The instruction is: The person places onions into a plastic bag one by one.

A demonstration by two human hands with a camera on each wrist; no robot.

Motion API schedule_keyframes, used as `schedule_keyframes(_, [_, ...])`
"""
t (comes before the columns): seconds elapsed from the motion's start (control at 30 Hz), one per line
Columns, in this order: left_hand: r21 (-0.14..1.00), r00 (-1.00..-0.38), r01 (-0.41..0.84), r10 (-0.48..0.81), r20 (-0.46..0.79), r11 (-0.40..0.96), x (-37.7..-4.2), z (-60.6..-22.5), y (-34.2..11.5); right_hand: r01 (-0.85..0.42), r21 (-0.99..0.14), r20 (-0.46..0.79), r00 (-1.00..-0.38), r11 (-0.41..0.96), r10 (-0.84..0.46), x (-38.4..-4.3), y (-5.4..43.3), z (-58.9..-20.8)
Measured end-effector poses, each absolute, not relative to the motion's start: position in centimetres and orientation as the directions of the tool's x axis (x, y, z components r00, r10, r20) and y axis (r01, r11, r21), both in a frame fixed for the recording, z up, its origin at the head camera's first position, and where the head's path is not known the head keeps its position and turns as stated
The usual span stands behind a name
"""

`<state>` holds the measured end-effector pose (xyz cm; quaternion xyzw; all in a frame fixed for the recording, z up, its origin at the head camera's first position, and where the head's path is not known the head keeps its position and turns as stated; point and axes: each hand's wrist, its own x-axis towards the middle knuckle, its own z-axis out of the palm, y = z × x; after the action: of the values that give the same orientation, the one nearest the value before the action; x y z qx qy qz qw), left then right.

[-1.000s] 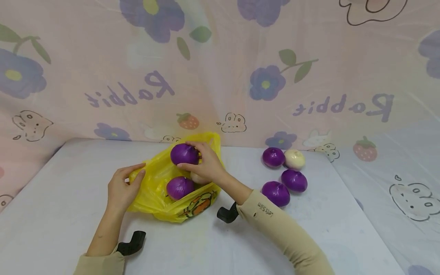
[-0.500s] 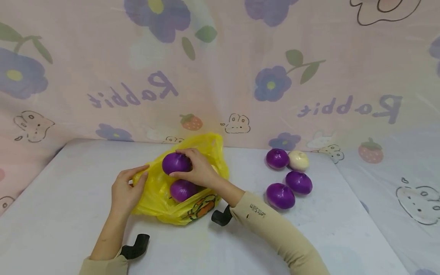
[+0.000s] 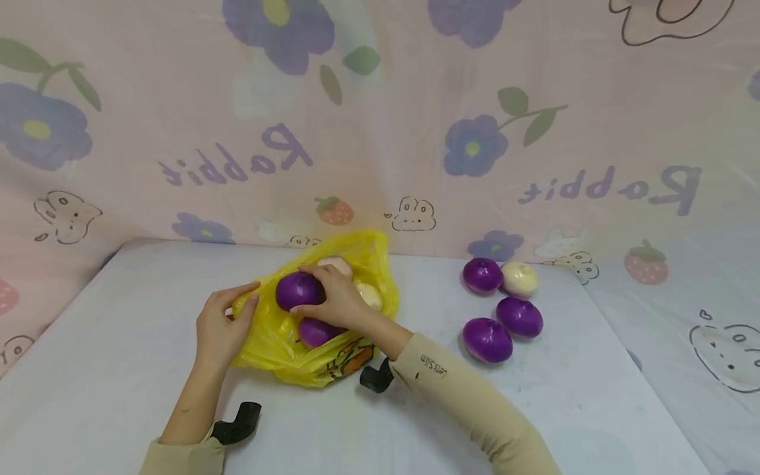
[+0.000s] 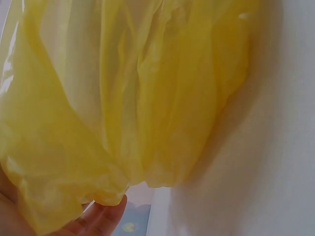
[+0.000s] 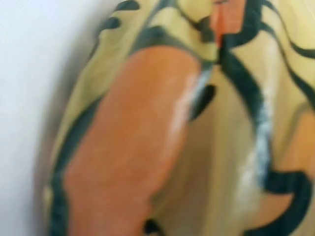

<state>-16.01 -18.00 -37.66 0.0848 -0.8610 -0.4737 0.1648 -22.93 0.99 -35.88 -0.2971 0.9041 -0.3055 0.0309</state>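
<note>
Hold the bag wide, pinched in left grip, near the back edge of the bench; lower the onion, pinched in right grip, gently before releasing

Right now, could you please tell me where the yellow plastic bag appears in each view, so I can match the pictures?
Head: the yellow plastic bag sits left of and below centre, its left edge at the bare left hand.
Left wrist: it fills most of the picture's left and centre.
Right wrist: it fills all but the left side, blurred, showing its orange-and-black print.
Shared landmark: the white tabletop, visible in all three.
</note>
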Motion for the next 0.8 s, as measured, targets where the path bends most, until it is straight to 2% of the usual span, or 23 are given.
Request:
schedule_keyframes(0.37, [0.849,-0.926,0.005,-0.317,0.203,0.529,-16.1,-37.6,-18.0,-0.512,-0.681,0.194,-0.815,0.524,-0.546,-23.3,2.7,-35.9])
schedule_keyframes(0.7, [0.842,-0.925,0.006,-0.318,0.210,0.539,-16.1,-37.7,-17.9,-0.373,-0.831,0.167,-0.875,0.412,-0.455,-23.2,4.6,-34.7])
schedule_keyframes(0.8, [0.837,-0.923,0.001,-0.321,0.211,0.547,-16.1,-37.7,-18.0,-0.385,-0.840,0.203,-0.877,0.383,-0.435,-23.3,5.5,-34.7])
